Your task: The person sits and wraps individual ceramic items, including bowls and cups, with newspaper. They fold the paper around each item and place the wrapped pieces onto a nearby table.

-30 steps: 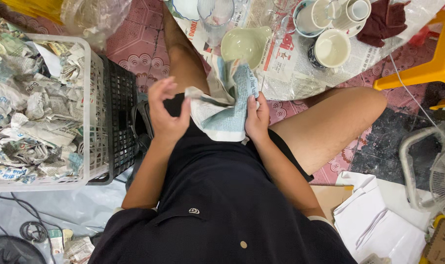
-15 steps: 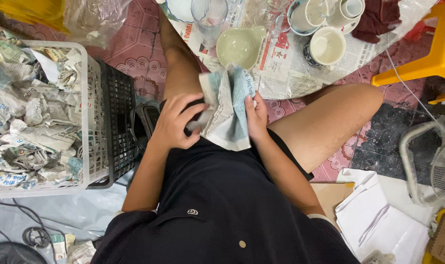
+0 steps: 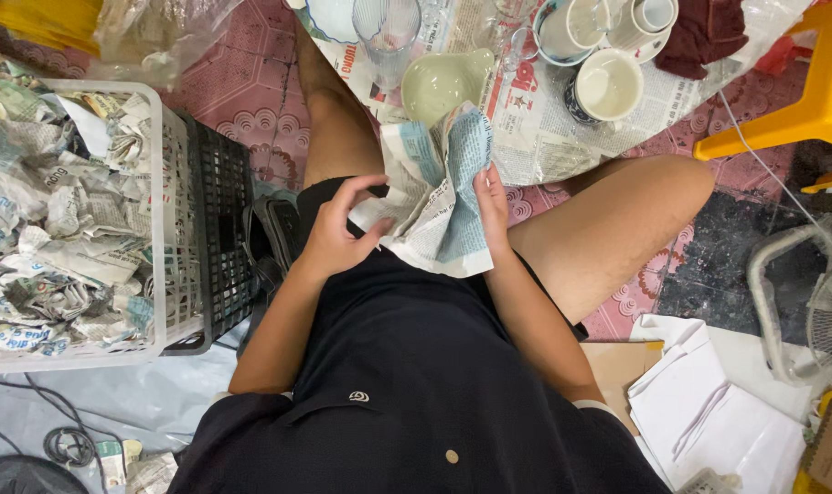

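Crumpled newspaper sheet [image 3: 439, 197] — your left hand [image 3: 336, 236] pinches its near edge, your right hand [image 3: 492, 206] grips its far side — above your lap.

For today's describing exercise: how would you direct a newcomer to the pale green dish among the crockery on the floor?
Start at the spread of newspaper covering the floor beyond the seated person's knees, where cups and a glass stand. Look at its near edge, just above the crumpled newspaper sheet held in both hands. The pale green dish sits there, the only green piece, beside a clear ribbed glass and white cups.
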